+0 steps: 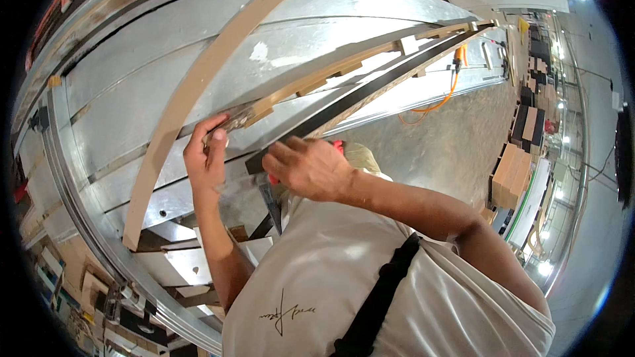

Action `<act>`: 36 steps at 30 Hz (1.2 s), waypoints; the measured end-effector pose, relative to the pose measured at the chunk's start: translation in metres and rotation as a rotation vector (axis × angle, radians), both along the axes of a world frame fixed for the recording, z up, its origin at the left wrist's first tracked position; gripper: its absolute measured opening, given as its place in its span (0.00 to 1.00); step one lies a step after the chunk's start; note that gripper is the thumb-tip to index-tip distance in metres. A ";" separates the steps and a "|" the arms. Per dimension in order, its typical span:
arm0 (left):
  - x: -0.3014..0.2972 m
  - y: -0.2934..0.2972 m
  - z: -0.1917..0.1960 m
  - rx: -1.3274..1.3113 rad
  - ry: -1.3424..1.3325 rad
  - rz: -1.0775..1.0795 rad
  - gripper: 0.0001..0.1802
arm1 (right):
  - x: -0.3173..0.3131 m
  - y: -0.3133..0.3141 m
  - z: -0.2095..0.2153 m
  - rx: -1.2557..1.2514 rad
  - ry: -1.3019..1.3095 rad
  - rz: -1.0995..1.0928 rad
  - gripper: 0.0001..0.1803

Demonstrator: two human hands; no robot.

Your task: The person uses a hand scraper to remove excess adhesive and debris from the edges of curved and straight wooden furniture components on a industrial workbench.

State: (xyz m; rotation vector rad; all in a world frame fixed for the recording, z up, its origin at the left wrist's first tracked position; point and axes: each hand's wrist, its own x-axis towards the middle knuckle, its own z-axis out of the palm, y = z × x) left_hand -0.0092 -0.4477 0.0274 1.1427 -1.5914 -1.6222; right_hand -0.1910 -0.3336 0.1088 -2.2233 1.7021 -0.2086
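Observation:
My left hand [208, 155] is closed at the near end of a long wooden strip [317, 79], where the wood looks rough and worn. Thumb and fingers pinch close together there. Small blocks sit along this strip. My right hand [311, 166] has its fingers curled over the near end of a long black-faced board [370, 92], whose side shows bare wood. Both long pieces run to the far right and come close together at their far ends. Something red shows partly beneath my right hand; what it is stays hidden.
A wide silver metal table [198, 33] lies under the pieces. A long brown strip [211, 66] crosses it at left. An orange tool [459, 56] with an orange hose hangs at the table's right edge. Stacked boxes [510, 175] stand across the floor.

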 end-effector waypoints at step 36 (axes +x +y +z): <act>-0.003 -0.014 0.012 -0.130 -0.269 -0.022 0.17 | 0.007 0.018 0.121 -0.035 -0.249 0.351 0.16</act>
